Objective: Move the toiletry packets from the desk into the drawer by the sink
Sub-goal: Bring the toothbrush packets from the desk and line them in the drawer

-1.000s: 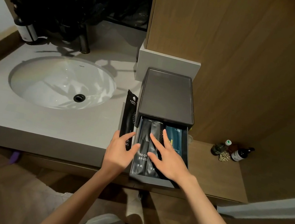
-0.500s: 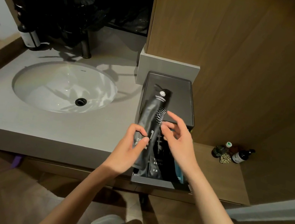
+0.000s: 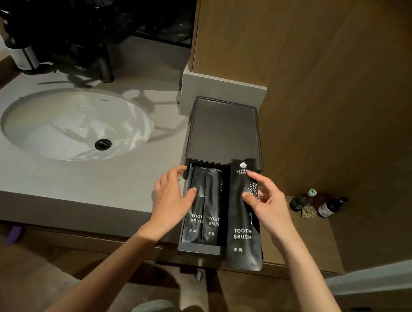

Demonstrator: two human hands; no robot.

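The held toothbrush packet (image 3: 243,224) is a long, flat black pouch marked "TOOTH BRUSH". Its long axis runs front to back, roughly parallel to the drawer's travel, with the round logo end pointing away toward the wall and the printed end pointing toward the person. The near end overhangs the drawer front. The packet sits over the right side of the open drawer (image 3: 198,249), tilted slightly, with its far end overlapping the front edge of the tray-like top of the organiser box (image 3: 224,131).

The right hand (image 3: 270,207) holds this packet on its upper half, thumb and fingers pinched narrow across its right edge and face.

Two further packets (image 3: 204,210) lie flat inside the drawer, side by side and touching, on the same front-to-back axis, labels toward the person.

The left hand (image 3: 171,199) is spread wide, gripping nothing. Its thumb rests on the leftmost of the lying packets, and its fingers reach toward the drawer's left wall.

The organiser box stands on the grey counter (image 3: 59,180), against the wood-panelled wall. The oval white sink (image 3: 76,123) is set into the counter to the left, well apart from the drawer. Small bottles (image 3: 316,204) stand on a lower wooden shelf to the right.
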